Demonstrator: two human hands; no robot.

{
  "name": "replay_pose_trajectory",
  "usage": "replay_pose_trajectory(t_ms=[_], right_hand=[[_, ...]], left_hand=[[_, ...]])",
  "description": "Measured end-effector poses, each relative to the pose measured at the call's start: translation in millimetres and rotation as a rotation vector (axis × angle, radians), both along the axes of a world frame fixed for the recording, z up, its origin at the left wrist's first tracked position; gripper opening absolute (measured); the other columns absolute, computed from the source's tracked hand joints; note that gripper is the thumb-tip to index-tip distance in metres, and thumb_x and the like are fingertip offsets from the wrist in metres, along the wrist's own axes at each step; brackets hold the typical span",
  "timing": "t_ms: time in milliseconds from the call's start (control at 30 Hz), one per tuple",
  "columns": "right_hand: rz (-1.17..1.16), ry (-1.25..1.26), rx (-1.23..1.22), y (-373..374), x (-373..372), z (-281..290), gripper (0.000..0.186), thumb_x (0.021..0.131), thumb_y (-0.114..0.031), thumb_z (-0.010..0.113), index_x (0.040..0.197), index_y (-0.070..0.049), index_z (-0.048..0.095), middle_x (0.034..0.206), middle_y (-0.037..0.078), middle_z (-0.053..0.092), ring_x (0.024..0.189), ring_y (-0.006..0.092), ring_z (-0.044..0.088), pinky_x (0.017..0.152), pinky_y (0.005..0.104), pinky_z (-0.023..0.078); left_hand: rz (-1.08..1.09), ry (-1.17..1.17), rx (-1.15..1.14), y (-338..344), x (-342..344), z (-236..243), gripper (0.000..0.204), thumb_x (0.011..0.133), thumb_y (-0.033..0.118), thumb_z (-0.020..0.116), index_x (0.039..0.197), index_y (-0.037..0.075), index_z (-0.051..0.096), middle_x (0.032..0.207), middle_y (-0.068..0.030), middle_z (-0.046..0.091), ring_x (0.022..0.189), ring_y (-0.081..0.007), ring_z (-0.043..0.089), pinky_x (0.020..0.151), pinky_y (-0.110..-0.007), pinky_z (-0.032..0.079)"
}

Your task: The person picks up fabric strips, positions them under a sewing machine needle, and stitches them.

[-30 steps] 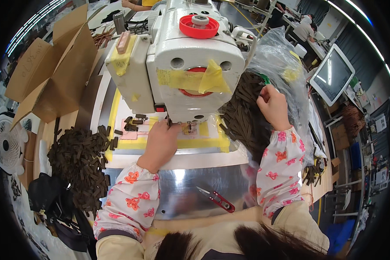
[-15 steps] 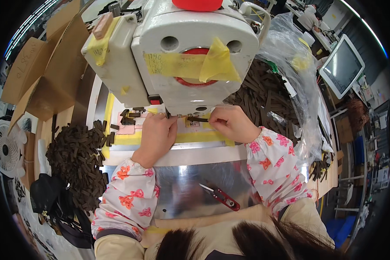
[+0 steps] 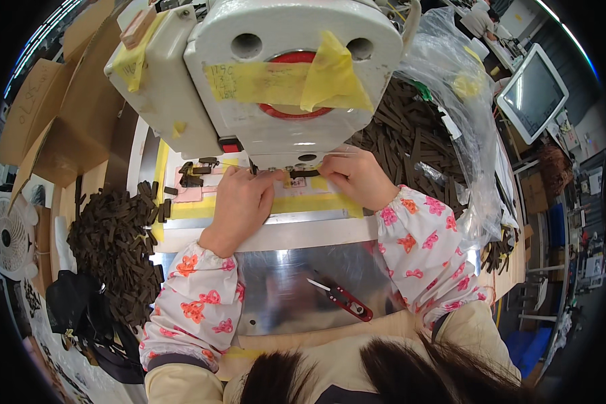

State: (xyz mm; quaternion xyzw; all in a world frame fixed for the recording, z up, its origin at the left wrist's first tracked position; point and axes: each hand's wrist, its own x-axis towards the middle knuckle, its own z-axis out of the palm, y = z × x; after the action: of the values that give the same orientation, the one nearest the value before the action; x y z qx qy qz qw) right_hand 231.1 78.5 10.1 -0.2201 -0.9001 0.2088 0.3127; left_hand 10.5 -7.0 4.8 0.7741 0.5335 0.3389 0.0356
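Note:
At the white sewing machine [image 3: 289, 30], my left hand [image 3: 242, 205] has bent fingers at the needle area, touching the work; whether they grip anything is hidden. My right hand [image 3: 360, 178] pinches one end of a short dark strip [image 3: 306, 173] lying under the machine head. Small dark pieces [image 3: 194, 174] sit left of the needle on the yellow-taped plate [image 3: 215, 202]. A heap of dark short strips [image 3: 118, 249] is at the left, and a pile of longer strips [image 3: 411, 141] is at the right. Red-handled thread snips [image 3: 340, 296] lie on the metal surface.
A cardboard box [image 3: 74, 114] and a white fan [image 3: 10, 229] stand at the left, above a black bag [image 3: 74, 306]. A clear plastic bag [image 3: 478, 148] and a tilted screen [image 3: 532, 91] are at the right. A co-worker [image 3: 478, 20] works in the background.
My right hand has come from the right-hand pile to the needle area with a dark strip. My left hand stays at the needle. The view has moved closer to the machine.

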Motion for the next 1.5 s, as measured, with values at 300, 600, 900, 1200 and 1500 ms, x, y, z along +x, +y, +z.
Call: replay_pose_trajectory(t_ms=[300,600,900,1200,1500], right_hand=[[-0.191,0.123,0.052,-20,-27,-4,0.009,0.071,0.000,0.063,0.080,-0.002,0.064,0.076,0.012,0.060,0.069,0.0306,0.058,0.063,0.0379,0.047],[-0.101,-0.103,0.190,-22,-17,-8,0.019,0.069,-0.003,0.061,0.088,-0.004,0.066,0.092,0.009,0.059,0.089,0.0262,0.055,0.074,0.0372,0.047],[-0.088,-0.070,0.176,-23,-25,-10,0.021,0.067,-0.001,0.058,0.086,-0.003,0.065,0.090,0.011,0.057,0.087,0.0273,0.055,0.072,0.0351,0.048],[-0.130,-0.023,0.215,-21,-27,-9,0.015,0.067,-0.002,0.057,0.081,-0.002,0.063,0.088,0.011,0.059,0.085,0.0267,0.056,0.071,0.0350,0.048],[-0.156,-0.069,0.271,-27,-28,-10,0.019,0.063,-0.004,0.059,0.080,-0.003,0.067,0.083,0.010,0.060,0.083,0.0262,0.057,0.068,0.0355,0.049]], left_hand=[[-0.010,0.193,0.036,2,9,8,0.023,0.076,0.005,0.058,0.094,0.014,0.067,0.069,-0.0054,0.061,0.059,-0.0230,0.053,0.065,-0.034,0.038],[-0.009,-0.011,-0.024,-1,4,3,0.021,0.074,0.002,0.058,0.089,0.012,0.066,0.064,-0.0063,0.059,0.058,-0.0243,0.052,0.062,-0.035,0.038],[-0.008,-0.011,-0.019,0,3,2,0.021,0.073,0.002,0.058,0.089,0.012,0.066,0.063,-0.0061,0.058,0.057,-0.0248,0.052,0.063,-0.036,0.038],[0.018,0.271,0.021,-3,9,11,0.029,0.071,0.005,0.058,0.096,0.016,0.067,0.067,-0.0045,0.060,0.061,-0.0227,0.055,0.064,-0.035,0.038],[-0.005,0.195,0.025,-4,6,5,0.026,0.070,0.006,0.058,0.094,0.013,0.065,0.071,-0.0060,0.063,0.066,-0.0224,0.058,0.066,-0.036,0.038]])
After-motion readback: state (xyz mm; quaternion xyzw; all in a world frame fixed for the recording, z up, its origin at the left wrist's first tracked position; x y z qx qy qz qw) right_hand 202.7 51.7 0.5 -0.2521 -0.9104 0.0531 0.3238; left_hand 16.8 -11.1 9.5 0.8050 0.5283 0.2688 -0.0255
